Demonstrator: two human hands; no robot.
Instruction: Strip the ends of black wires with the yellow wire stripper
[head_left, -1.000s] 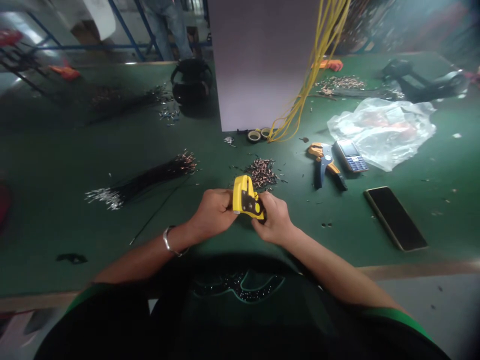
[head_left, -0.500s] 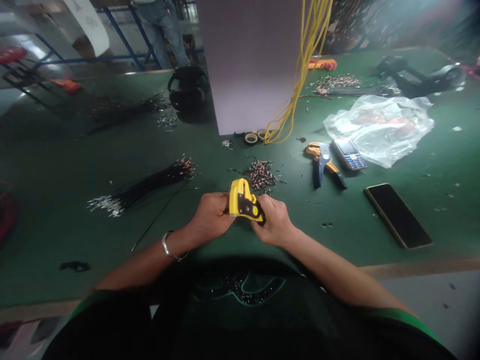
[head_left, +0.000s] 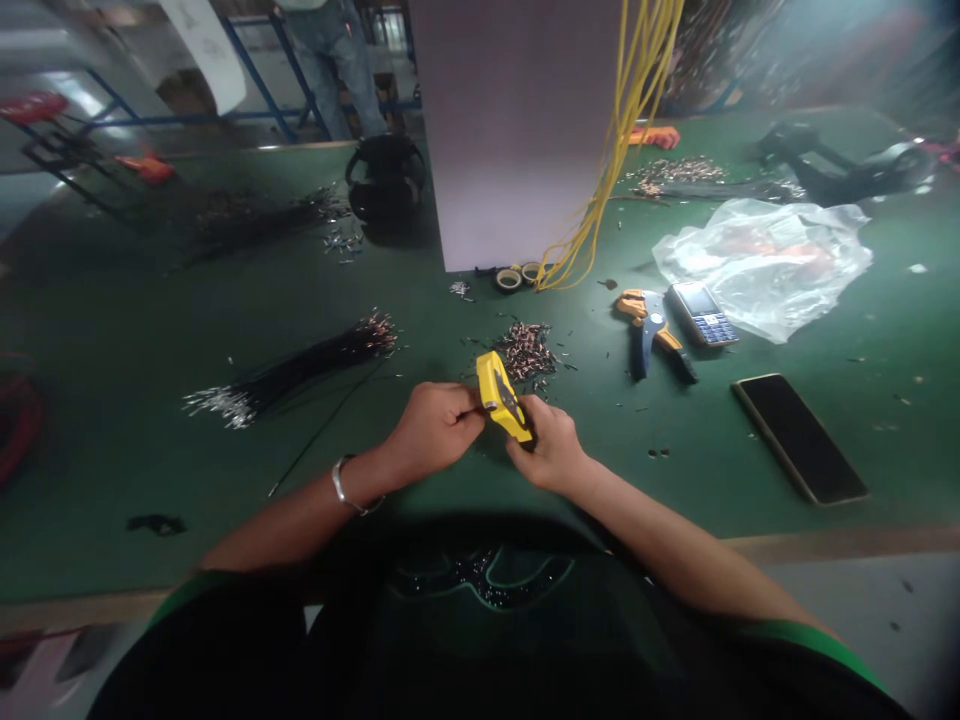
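A bright yellow plastic hand tool with a dark middle section (head_left: pixel 498 390) is held above the green table (head_left: pixel 420 540), tilted, its broad head up and to the left, its lower end inside the right grip (head_left: pixel 553 442). The curled left grip (head_left: pixel 436 426) is at its head, its contents hidden. Just beyond lies a loose heap of short, copper-coloured and black pieces (head_left: pixel 527 350).

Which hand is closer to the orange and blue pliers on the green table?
The right hand, below and left of the pliers; the left hand is farther left, past the yellow and black tool.
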